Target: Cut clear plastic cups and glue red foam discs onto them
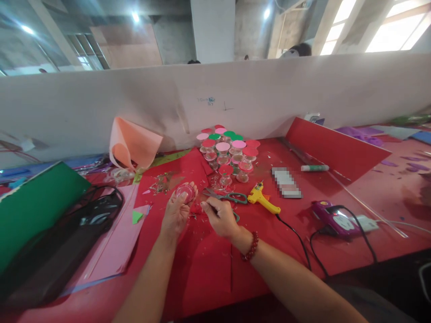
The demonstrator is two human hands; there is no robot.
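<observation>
My left hand (177, 210) is closed around a round clear plastic cup (185, 193) with a red disc showing at its face. To its right, my right hand (220, 216) is closed, thumb against the curled fingers; whatever it may pinch is too small to tell. Green-handled scissors (236, 197) lie just behind the right hand, which partly covers them. A yellow glue gun (263, 199) rests on its side right of the scissors. Beyond the hands stand several clear plastic cups (223, 158), stacked close together and topped with red, pink and green discs.
Red sheets (205, 269) cover the table, with scraps (161, 184) on them. At left lie a black bag (90, 233), a green board (37, 211) and pink sheets (111, 242). At right are a phone (287, 182), a glue stick (314, 168), a purple power box (332, 220) with cables, and a red board (333, 146).
</observation>
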